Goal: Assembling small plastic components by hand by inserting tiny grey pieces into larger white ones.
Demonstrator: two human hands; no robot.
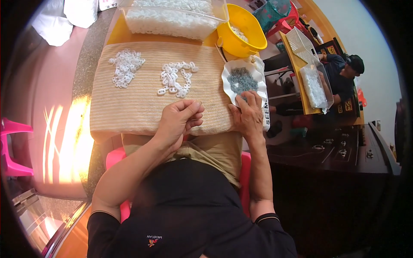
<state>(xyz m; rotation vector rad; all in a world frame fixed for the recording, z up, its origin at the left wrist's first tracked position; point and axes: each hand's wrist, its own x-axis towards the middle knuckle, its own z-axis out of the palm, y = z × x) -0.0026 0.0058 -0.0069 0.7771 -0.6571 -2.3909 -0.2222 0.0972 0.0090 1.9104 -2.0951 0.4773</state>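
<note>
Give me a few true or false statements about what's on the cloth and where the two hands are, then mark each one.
1. Two loose heaps of small white plastic pieces lie on the beige cloth. True.
2. The right hand reaches to the white paper plate of small grey metal parts. True.
3. The yellow tub stands at the cloth's near left corner. False: it stands beyond the far right corner.
4. The left hand rests inside the clear bin. False: it is over the cloth's near edge, fingers pinched together.
</note>
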